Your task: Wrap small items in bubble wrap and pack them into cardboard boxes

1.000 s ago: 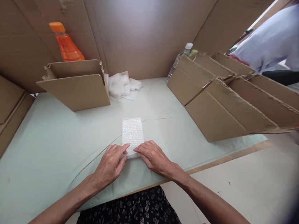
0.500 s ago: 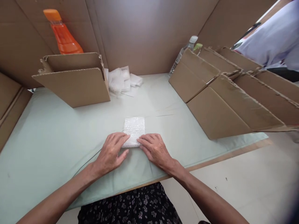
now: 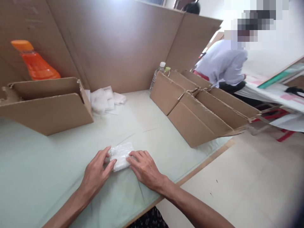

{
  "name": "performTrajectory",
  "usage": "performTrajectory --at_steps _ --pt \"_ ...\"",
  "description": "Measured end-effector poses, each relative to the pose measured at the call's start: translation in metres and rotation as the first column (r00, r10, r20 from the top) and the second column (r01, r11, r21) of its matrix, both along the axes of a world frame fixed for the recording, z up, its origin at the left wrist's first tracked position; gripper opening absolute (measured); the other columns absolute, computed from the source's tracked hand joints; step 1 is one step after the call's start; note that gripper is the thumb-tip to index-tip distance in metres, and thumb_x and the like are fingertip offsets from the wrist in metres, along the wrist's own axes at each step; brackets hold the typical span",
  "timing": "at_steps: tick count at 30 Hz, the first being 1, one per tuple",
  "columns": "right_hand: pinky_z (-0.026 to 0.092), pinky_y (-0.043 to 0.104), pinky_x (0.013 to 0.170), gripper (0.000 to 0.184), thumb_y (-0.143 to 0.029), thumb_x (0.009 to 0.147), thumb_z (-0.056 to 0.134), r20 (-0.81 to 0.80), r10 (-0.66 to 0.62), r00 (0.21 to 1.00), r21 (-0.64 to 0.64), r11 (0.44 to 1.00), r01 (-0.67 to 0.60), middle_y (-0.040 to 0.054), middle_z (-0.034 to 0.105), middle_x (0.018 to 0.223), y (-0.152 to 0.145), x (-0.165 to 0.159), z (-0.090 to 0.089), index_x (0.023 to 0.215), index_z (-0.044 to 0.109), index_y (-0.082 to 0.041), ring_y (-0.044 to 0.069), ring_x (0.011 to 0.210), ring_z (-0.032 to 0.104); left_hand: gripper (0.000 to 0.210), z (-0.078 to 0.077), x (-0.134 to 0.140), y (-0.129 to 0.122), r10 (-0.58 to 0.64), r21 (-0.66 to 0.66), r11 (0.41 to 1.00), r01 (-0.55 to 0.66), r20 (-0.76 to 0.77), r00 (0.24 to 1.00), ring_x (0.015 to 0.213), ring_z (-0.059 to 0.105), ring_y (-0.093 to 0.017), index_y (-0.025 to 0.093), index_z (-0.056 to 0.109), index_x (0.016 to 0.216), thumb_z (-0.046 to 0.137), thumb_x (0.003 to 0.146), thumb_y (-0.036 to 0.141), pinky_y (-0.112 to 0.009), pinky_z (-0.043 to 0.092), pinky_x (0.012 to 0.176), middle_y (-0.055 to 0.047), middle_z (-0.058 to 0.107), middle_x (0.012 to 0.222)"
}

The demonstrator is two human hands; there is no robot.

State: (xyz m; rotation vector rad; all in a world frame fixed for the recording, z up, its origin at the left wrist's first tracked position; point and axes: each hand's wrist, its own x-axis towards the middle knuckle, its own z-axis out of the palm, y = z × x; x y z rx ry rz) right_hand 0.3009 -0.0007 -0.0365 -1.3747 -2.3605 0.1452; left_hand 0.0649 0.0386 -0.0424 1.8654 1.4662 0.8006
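Note:
A small, flat, square bubble wrap packet [image 3: 122, 155] lies on the green cloth-covered table near its front edge. My left hand [image 3: 98, 169] holds its left side, with the thumb on the lower left part and the fingers bent at the upper left edge. On the opposite side, my right hand [image 3: 144, 167] grips the right edge, its fingertips resting on the wrap and its thumb low beside it. What the packet contains cannot be made out.
Left stands an open cardboard box [image 3: 68, 112], an orange bottle [image 3: 38, 65] behind it. Several bubble wrap pieces [image 3: 101, 99] lie beside the box. At right are divided cardboard boxes [image 3: 190, 123] and a clear bottle [image 3: 156, 76]. Beyond them, a person [image 3: 219, 60] sits at another table.
The view has swung right and up, bringing the other person into sight. My left thumb has moved onto the packet, which now sits slightly turned between both hands.

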Motion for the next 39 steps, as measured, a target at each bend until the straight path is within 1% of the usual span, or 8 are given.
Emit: performTrajectory --at_steps 4,7,15,21,24,29,34,39 --pt "0.052 0.037 0.092 0.025 -0.011 0.093 0.062 -0.338 -0.107 0.935 -0.139 0.988 0.062 0.0053 0.075 0.112 0.007 0.002 -0.007 0.115 0.067 -0.022 0.021 0.103 0.067 0.081 0.004 -0.011 -0.019 0.188 -0.45 0.893 -0.01 0.352 0.917 0.099 0.074 -0.028 0.018 0.047 0.146 0.071 0.082 0.061 -0.039 0.063 0.08 -0.013 0.073 0.113" --pt "0.05 0.037 0.094 0.025 -0.014 0.093 0.064 -0.455 -0.105 0.884 -0.246 0.969 -0.012 0.0037 0.076 0.113 0.002 -0.005 -0.004 0.116 0.068 -0.022 0.021 0.104 0.069 0.1 0.005 -0.008 -0.031 0.248 -0.549 0.832 0.082 0.5 0.83 0.121 0.069 -0.031 0.021 0.027 0.159 0.076 0.08 0.058 -0.042 0.06 0.098 -0.017 0.068 0.133" --pt "0.051 0.038 0.099 0.018 -0.028 0.093 0.067 -0.526 -0.069 0.848 -0.377 0.913 -0.159 0.0049 0.076 0.109 0.0 -0.007 0.01 0.11 0.072 -0.023 0.02 0.102 0.069 0.084 0.009 0.007 -0.037 0.222 -0.438 0.899 0.002 0.461 0.859 0.1 0.071 -0.021 0.02 0.032 0.157 0.068 0.085 0.042 -0.033 0.058 0.091 -0.01 0.07 0.119" --pt "0.051 0.044 0.106 0.087 -0.065 0.083 0.073 -0.677 -0.075 0.732 -0.499 0.779 -0.381 0.017 0.049 0.155 0.024 -0.002 0.004 0.154 0.042 -0.026 0.029 0.135 0.055 0.077 0.029 0.003 -0.038 0.151 -0.349 0.937 0.032 0.485 0.862 0.088 0.066 -0.017 0.018 0.043 0.149 0.066 0.076 0.032 -0.029 0.057 0.08 -0.008 0.066 0.111" --pt "0.056 0.034 0.087 0.07 -0.068 0.081 0.072 -0.676 -0.102 0.73 -0.588 0.672 -0.45 0.011 0.071 0.12 0.03 -0.016 0.004 0.132 0.062 -0.021 0.024 0.103 0.068 0.072 0.027 -0.002 -0.041 0.143 -0.327 0.945 0.028 0.487 0.862 0.086 0.064 -0.016 0.018 0.047 0.147 0.063 0.077 0.027 -0.027 0.056 0.079 -0.007 0.064 0.108" --pt "0.044 0.025 0.062 0.042 -0.06 0.087 0.066 -0.621 -0.14 0.771 -0.684 0.578 -0.446 0.001 0.064 0.078 0.038 -0.037 0.014 0.096 0.07 -0.019 0.015 0.068 0.055 0.067 0.021 -0.023 -0.036 0.084 -0.315 0.948 0.054 0.408 0.909 0.086 0.064 -0.016 0.019 0.05 0.146 0.061 0.08 0.023 -0.029 0.056 0.079 -0.007 0.065 0.106" --pt "0.046 0.026 0.066 0.037 -0.056 0.091 0.063 -0.564 -0.058 0.824 -0.661 0.63 -0.408 0.0049 0.068 0.089 0.07 -0.036 0.037 0.091 0.075 -0.021 0.019 0.079 0.063 0.057 0.064 -0.073 0.016 0.018 0.215 0.976 -0.037 0.087 0.996 0.117 0.064 -0.024 0.022 0.051 0.144 0.064 0.089 0.029 -0.042 0.053 0.104 -0.011 0.067 0.128" --pt "0.046 0.026 0.059 0.039 -0.056 0.093 0.061 -0.443 -0.003 0.896 -0.539 0.8 -0.264 0.0036 0.068 0.078 0.12 -0.028 0.075 0.079 0.073 -0.022 0.018 0.07 0.063 0.054 0.115 -0.132 0.111 0.434 0.783 0.592 -0.191 -0.111 0.894 0.14 0.049 -0.031 0.018 0.052 0.141 0.061 0.088 0.018 -0.054 0.037 0.119 -0.013 0.061 0.137"
